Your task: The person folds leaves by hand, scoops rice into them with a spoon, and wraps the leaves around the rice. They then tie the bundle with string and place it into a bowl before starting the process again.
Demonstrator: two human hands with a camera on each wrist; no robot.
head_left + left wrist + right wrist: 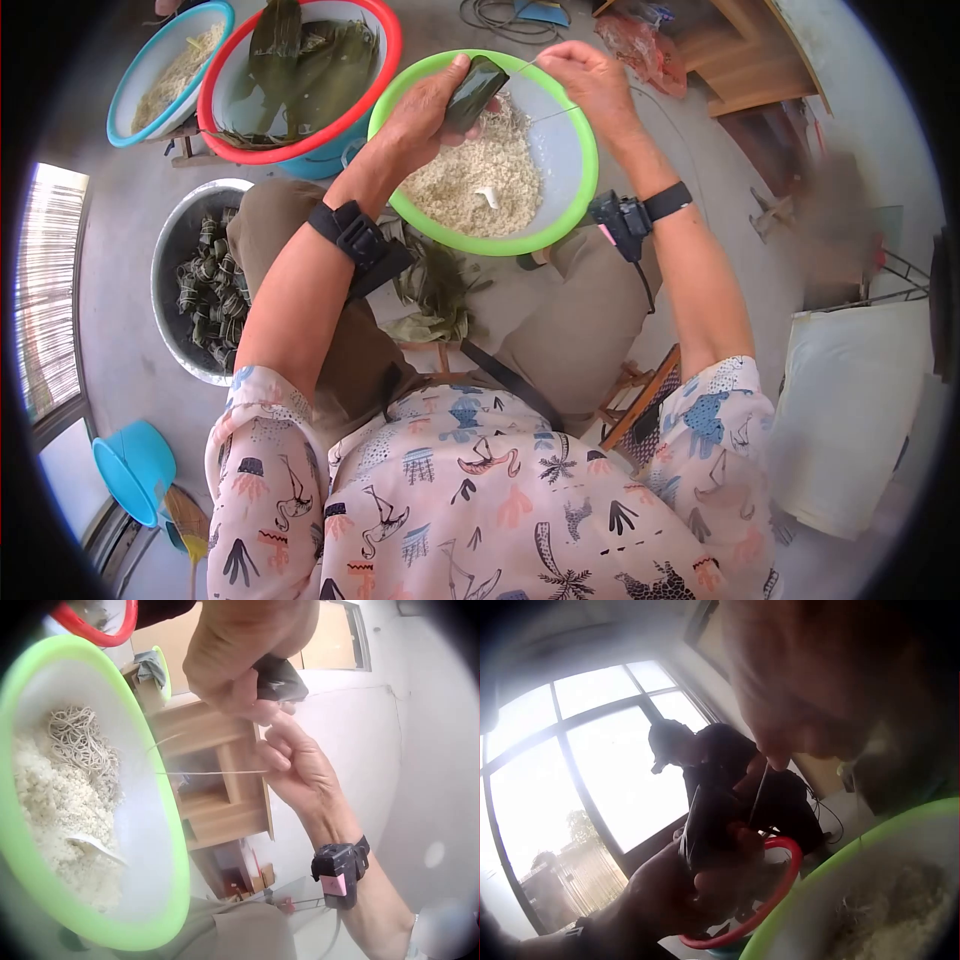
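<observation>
Two hands meet at the head view's top centre: left hand (425, 105) grips a leaf parcel (475, 92), its length slanting up-right toward the right hand (590, 75), which pinches string (520, 66) over the green bowl (575, 200). Left-wrist view: string (210, 773) runs level. Right-wrist view: dim, fingers seemingly pinching
</observation>
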